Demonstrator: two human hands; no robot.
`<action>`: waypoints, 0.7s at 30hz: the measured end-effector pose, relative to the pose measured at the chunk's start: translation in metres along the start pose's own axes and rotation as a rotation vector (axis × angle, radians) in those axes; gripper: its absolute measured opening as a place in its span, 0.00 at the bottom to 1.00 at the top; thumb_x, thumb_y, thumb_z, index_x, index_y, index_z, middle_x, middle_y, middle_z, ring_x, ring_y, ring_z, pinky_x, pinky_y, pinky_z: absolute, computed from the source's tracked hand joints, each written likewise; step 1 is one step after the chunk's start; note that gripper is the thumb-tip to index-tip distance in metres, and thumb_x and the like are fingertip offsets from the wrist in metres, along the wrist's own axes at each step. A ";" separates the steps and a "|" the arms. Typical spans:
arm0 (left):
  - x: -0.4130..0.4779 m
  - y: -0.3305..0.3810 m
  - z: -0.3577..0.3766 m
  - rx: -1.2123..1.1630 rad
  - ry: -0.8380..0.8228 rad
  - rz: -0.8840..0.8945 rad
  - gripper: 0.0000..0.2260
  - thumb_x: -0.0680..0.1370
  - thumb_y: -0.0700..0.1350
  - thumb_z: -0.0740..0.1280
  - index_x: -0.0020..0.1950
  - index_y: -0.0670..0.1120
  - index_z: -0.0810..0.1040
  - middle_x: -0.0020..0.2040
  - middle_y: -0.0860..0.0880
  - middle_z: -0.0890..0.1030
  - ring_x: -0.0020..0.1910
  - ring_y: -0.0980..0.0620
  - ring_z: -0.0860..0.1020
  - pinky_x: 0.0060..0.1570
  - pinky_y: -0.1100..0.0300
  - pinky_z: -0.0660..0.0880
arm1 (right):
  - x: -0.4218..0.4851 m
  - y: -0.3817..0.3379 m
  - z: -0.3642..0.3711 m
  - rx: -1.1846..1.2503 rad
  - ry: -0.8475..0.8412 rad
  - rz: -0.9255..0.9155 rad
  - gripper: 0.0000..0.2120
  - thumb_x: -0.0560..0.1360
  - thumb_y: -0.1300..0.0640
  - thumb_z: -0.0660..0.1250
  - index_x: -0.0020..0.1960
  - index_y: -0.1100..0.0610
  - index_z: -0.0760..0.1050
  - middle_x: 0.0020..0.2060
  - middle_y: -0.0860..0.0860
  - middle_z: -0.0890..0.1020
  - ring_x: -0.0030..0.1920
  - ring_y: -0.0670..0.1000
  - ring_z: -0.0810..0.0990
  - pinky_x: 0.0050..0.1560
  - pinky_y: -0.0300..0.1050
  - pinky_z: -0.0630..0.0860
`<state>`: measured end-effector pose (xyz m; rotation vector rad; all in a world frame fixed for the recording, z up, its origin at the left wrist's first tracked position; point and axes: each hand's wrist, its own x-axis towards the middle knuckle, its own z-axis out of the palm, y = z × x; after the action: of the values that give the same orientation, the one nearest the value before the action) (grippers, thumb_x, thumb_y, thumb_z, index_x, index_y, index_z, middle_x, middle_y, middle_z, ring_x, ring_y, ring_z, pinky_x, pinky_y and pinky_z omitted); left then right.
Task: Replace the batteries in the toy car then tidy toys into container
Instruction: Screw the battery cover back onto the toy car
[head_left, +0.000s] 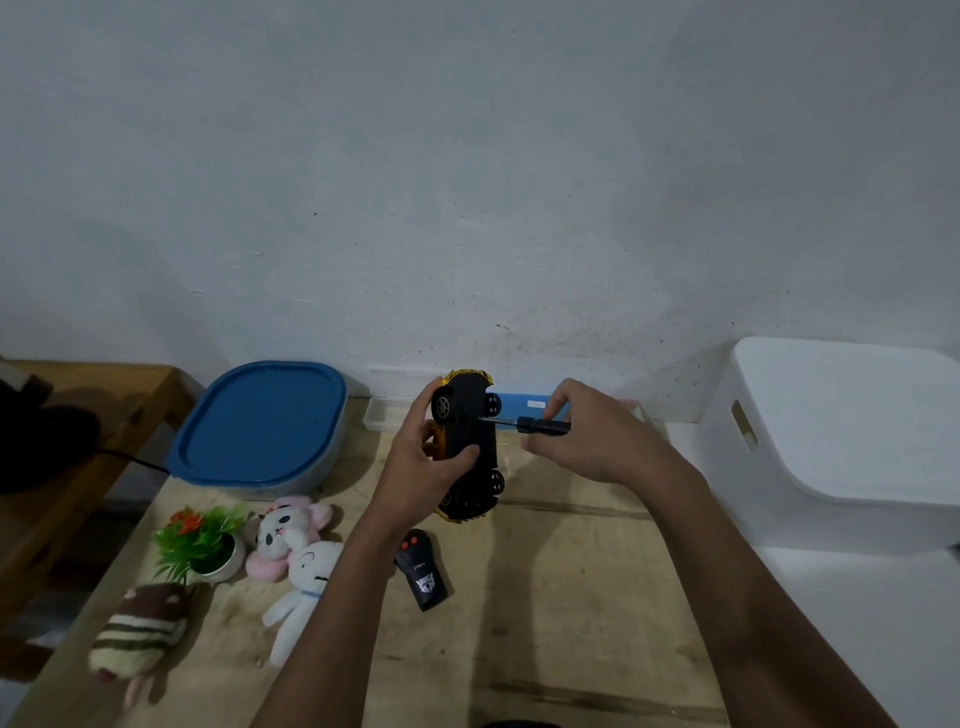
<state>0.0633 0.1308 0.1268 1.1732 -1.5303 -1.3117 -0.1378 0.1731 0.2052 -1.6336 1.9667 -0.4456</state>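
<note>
A yellow toy car (470, 415) with a black underside is held on its side above the wooden table (545, 597), underside facing right. My left hand (423, 457) grips its body. My right hand (587, 436) holds a black-handled screwdriver (540, 426) level, with the tip touching the car's underside. A black remote control (422, 570) lies on the table below the car. At the left lie a pink and white plush (285, 535), a white plush rabbit (304, 587) and a brown striped plush (137, 629). A container with a blue lid (260, 426) stands at the back left.
A small potted plastic plant (205, 540) stands beside the plush toys. A white lidded bin (841, 441) sits at the right. A clear flat box (387, 405) with a blue piece lies against the wall behind the car. A wooden bench (78, 415) is at the far left.
</note>
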 end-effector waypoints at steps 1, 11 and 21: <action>0.000 0.000 0.000 0.003 -0.005 -0.004 0.37 0.74 0.36 0.73 0.71 0.68 0.63 0.57 0.54 0.80 0.56 0.56 0.80 0.52 0.58 0.80 | 0.000 0.001 -0.001 0.007 -0.005 -0.005 0.13 0.72 0.45 0.71 0.47 0.48 0.69 0.47 0.46 0.77 0.45 0.47 0.78 0.43 0.45 0.75; 0.001 -0.001 -0.002 0.009 -0.002 -0.005 0.37 0.74 0.36 0.73 0.74 0.64 0.63 0.58 0.54 0.80 0.55 0.57 0.80 0.49 0.61 0.79 | 0.001 -0.001 -0.004 -0.012 0.026 0.002 0.13 0.73 0.42 0.68 0.50 0.49 0.72 0.47 0.46 0.79 0.43 0.45 0.76 0.36 0.36 0.65; 0.003 0.000 -0.004 0.006 0.008 -0.005 0.37 0.74 0.37 0.73 0.74 0.65 0.63 0.58 0.52 0.81 0.55 0.54 0.81 0.52 0.58 0.80 | 0.001 0.002 -0.005 -0.067 0.024 -0.005 0.16 0.75 0.37 0.64 0.50 0.49 0.76 0.39 0.45 0.78 0.38 0.46 0.77 0.41 0.45 0.70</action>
<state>0.0658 0.1266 0.1270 1.1851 -1.5270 -1.3048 -0.1423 0.1724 0.2076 -1.6823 2.0159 -0.4070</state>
